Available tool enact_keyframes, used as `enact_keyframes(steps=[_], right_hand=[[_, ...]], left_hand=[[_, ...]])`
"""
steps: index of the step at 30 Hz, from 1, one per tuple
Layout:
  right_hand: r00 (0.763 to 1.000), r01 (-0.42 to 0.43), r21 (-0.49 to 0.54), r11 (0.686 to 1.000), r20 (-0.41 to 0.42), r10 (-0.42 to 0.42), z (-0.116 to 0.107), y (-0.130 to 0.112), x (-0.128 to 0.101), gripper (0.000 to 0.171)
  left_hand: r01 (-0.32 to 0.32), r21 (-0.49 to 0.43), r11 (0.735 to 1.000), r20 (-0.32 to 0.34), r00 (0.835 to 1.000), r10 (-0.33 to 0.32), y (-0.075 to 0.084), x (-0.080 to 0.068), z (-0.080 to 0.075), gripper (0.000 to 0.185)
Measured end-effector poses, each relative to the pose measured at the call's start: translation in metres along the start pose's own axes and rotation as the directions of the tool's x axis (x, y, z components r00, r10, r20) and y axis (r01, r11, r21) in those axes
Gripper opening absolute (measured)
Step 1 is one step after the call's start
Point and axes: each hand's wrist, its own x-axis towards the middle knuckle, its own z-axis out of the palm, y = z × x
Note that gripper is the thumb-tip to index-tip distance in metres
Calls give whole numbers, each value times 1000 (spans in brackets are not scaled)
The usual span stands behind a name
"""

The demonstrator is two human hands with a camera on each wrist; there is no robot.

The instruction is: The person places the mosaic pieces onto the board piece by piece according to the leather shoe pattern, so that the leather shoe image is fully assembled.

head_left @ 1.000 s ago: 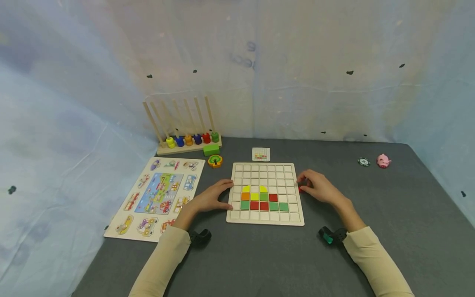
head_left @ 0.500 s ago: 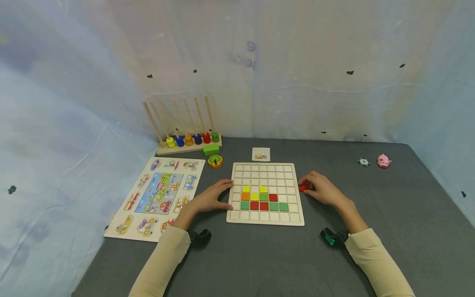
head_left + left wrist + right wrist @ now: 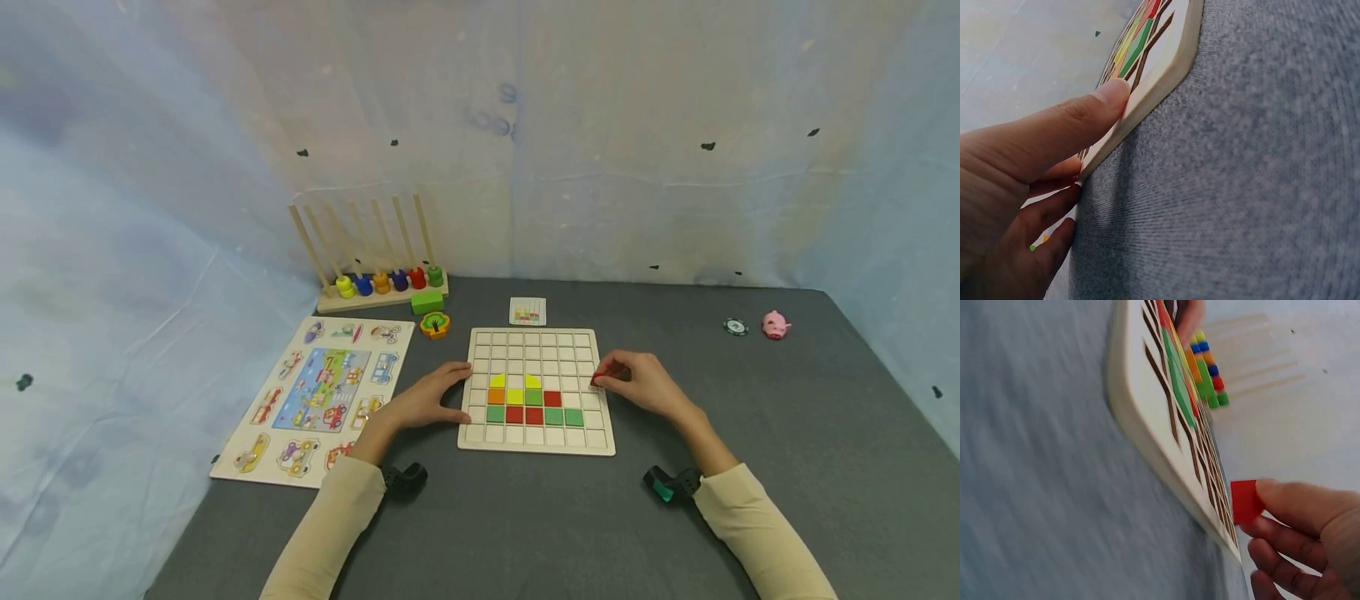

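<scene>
Right hand [image 3: 643, 385] at the right edge of the grid board [image 3: 537, 444], just right of frame centre — fingers curled, thumb and fingertips pinching a red tile [image 3: 1246, 501]. Tile held just off the board's edge, above the gray counter [image 3: 787, 433], not yet over any cell as far as the right wrist view shows.

Left hand [image 3: 426, 402] flat against the board's left edge, fingers nearly straight and holding nothing, thumb [image 3: 1079, 128] pressed to the wooden side.

Coloured tiles [image 3: 532, 400] already seated in the middle of the grid: yellow on top, then orange, yellow, green and red, then a row of green and red.

Elsewhere: a small pattern card [image 3: 527, 311] above the board, a peg rack [image 3: 382, 279] with coloured rings in the upper left, a green block [image 3: 427, 302], a picture puzzle [image 3: 318, 398] at the left, a pink pig [image 3: 776, 324] and a dark disc [image 3: 736, 327] far right.

Likely risks — a thin pinch on a small tile, so a slip onto the counter or a crooked drop across a divider. Possible knock to seated tiles from a low pass over the grid. Board liable to slide if the left hand's pressure eases. Wrong cell also possible, with the card lying well apart from the hand.
</scene>
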Motion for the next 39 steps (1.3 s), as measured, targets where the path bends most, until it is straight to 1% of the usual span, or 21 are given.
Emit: enact_keyframes(steps=[4, 7, 10, 16, 20, 27, 31, 35, 37, 39], right_hand=[[998, -3, 94, 996, 59, -3, 10, -10, 2, 4], [996, -21, 113, 993, 90, 11, 16, -17, 4, 4], [995, -41, 101, 994, 99, 31, 21, -23, 6, 4], [994, -47, 46, 998, 97, 42, 28, -25, 8, 5], [995, -35, 8, 999, 98, 34, 29, -28, 7, 5], [996, -2, -14, 1000, 88, 3, 29, -27, 7, 4], [998, 21, -33, 999, 55, -20, 26, -24, 6, 6], [999, 31, -96, 995, -12, -33, 18, -20, 4, 12], [999, 29, -149, 988, -40, -35, 12, -17, 3, 16], [997, 26, -197, 980, -69, -40, 5, -13, 2, 21]], left_hand=[[5, 3, 1000, 1, 1000, -5, 0, 0, 0, 84], [9, 7, 1000, 2, 1000, -9, 0, 1, 0, 84], [12, 7, 1000, 2, 1000, -12, 0, 2, 0, 84], [10, 6, 1000, 1, 1000, -10, 0, 2, 0, 83], [8, 14, 1000, 0, 1000, -8, 0, 2, 1, 83], [4, 17, 1000, 1, 1000, -4, 0, 3, 1, 83], [-2, 18, 1000, 8, 1000, 1, 0, 4, 0, 83], [-5, 40, 999, 16, 1000, 4, 1, 6, -2, 79], [12, 76, 997, 0, 1000, -12, 1, 7, -4, 76], [36, 121, 992, -45, 998, -31, 2, 8, -7, 73]])
